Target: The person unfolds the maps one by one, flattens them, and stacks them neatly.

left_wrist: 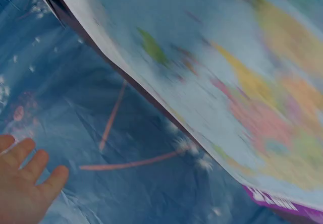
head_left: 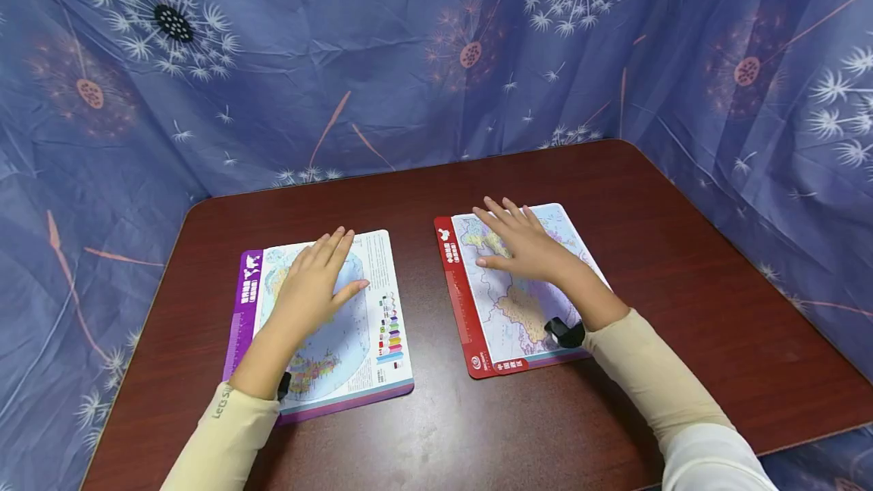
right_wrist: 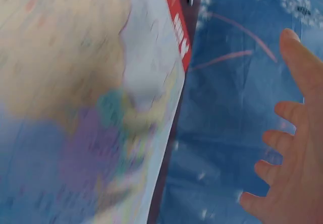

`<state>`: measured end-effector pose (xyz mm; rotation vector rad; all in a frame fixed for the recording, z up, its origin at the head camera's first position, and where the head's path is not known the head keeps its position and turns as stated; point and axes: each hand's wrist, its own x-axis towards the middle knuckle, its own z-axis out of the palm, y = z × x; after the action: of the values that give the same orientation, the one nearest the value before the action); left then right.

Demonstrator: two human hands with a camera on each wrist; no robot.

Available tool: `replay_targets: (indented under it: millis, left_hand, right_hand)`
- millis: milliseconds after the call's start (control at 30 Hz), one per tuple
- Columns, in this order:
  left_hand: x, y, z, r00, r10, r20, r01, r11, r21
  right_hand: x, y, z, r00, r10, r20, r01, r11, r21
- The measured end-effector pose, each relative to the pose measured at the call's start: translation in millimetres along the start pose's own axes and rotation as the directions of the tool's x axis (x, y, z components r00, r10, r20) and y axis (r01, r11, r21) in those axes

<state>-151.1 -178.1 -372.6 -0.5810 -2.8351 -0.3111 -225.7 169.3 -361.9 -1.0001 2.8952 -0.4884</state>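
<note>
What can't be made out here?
Head: lower-left corner of purple-edged map, behind left sleeve.
Head: lower-right corner of red-edged map, behind right sleeve.
Head: maps' fine print, too small.
Left wrist: left hand, cut by edges.
Right wrist: right hand, cut by edges; map labels, blurred.

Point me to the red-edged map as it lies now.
In the head view, the red-edged map lies on the brown table, to the right of the purple-edged map, with the right hand over it.

Glossy red-brown counter point(head_left: 689, 264), far corners rounded. Lying flat on it: purple-edged map point(head_left: 348, 347) at left, red-edged map point(head_left: 518, 309) at right, well apart.
</note>
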Motion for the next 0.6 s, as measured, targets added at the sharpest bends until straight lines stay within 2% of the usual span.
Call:
replay_targets:
  millis: [133,233,400,600]
  left_hand:
    - [9.7,19.1,9.2,0.996,-0.02,-0.09,0.01,0.994,-0.105]
    - [16.9,34.2,16.5,0.993,-0.057,-0.102,0.034,0.976,-0.215]
    - [26.8,58.3,29.6,0.994,-0.108,-0.003,0.098,0.913,-0.397]
    - [40.1,79.6,39.8,0.986,-0.147,0.082,0.168,0.843,-0.511]
  right_hand:
    - [-14.7,22.2,-3.9,0.997,0.074,-0.018,-0.073,0.996,0.05]
    - [-26.3,40.5,-4.8,0.992,0.126,-0.023,-0.124,0.99,0.07]
    - [-46.6,68.4,-5.3,0.98,0.2,-0.01,-0.197,0.973,0.118]
    - [-66.1,89.6,-4.7,0.951,0.306,0.03,-0.306,0.931,0.197]
